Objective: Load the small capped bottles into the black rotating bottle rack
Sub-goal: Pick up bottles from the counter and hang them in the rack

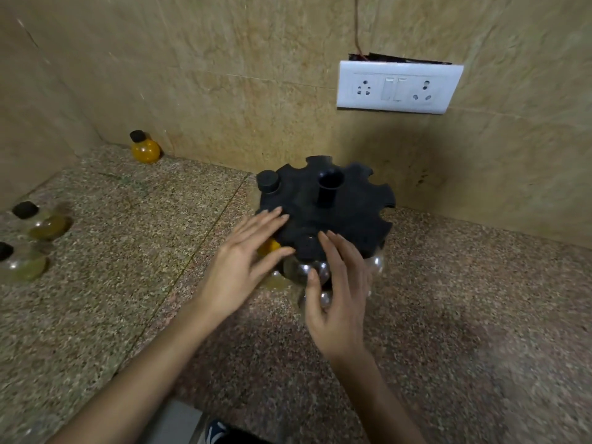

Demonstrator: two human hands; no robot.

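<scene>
— Progress so far, from the head view?

— Part done, I'd judge. The black rack [323, 200] stands on the surface [464, 309] near the back wall [240, 59], below the switch plate [398, 87]. One black cap [268, 182] pokes up through a slot at its back-left rim, and several round bottles hang under the near rim: a clear one [307, 272] between the hands, a yellow one [268, 246] partly behind the left fingers. Exact count under the disc is hidden.

— And the hands?

— Left hand [243, 267] has its fingers spread, tips resting on the rack's near-left rim, clamped on nothing. Right hand [339, 302] is loosely open beside the near hanging bottles; whether it pinches one I cannot tell.

— What's left?

— Three loose bottles on the surface: an orange one [144, 147] in the back-left corner, and two paler ones, one [43, 219] and another [22, 262], at the left edge, well apart from the rack. Several slots at the rack's right and back rim look vacant.
</scene>
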